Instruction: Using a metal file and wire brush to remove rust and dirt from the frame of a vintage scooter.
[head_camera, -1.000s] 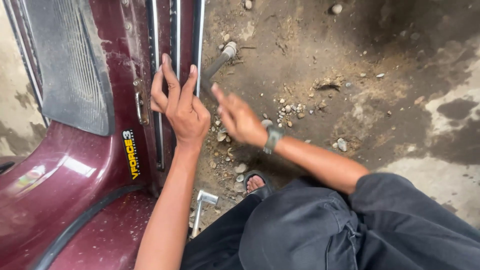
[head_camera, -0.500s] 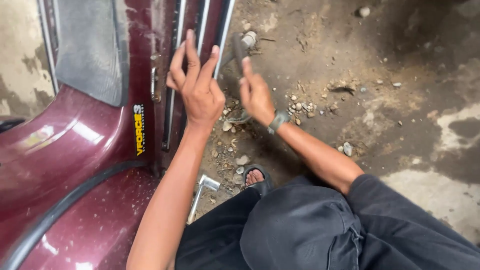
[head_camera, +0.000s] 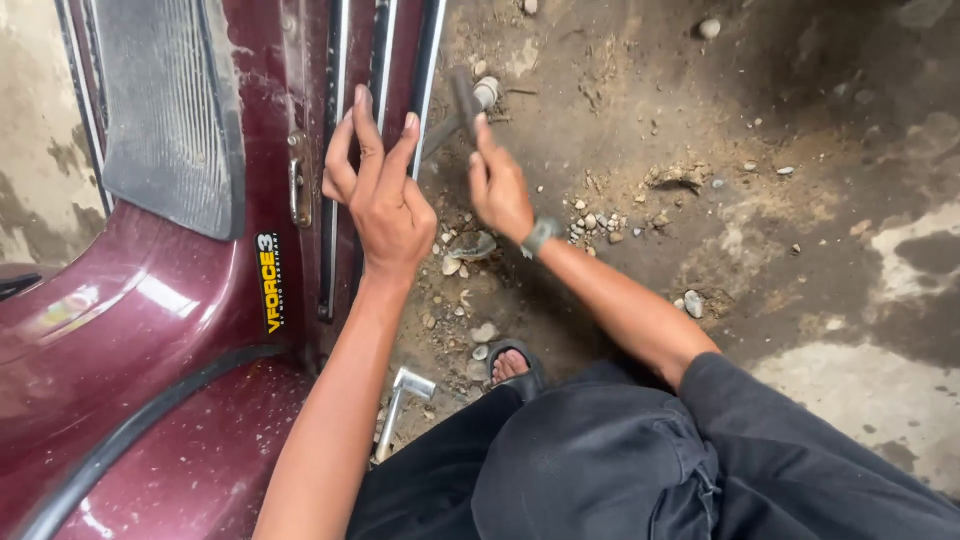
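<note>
My left hand (head_camera: 385, 195) lies flat with its fingers apart on the chrome trim strips (head_camera: 335, 120) of a maroon scooter's footboard (head_camera: 200, 300). My right hand (head_camera: 500, 185), with a watch on the wrist, reaches forward to a grey metal tool (head_camera: 468, 98) that lies on the dirt beside the scooter's edge. Its fingers curl around the tool's dark shaft, and the tool's round end sticks out past the fingertips.
A black ribbed floor mat (head_camera: 165, 110) covers the footboard at the left. A chrome socket wrench (head_camera: 398, 412) lies on the ground by my sandalled foot (head_camera: 510, 365). Loose stones (head_camera: 470, 245) and gravel are scattered over the dirt floor (head_camera: 760, 250).
My right hand has moved forward from the gravel up to the metal tool and closed on it. My left hand has stayed on the trim strips.
</note>
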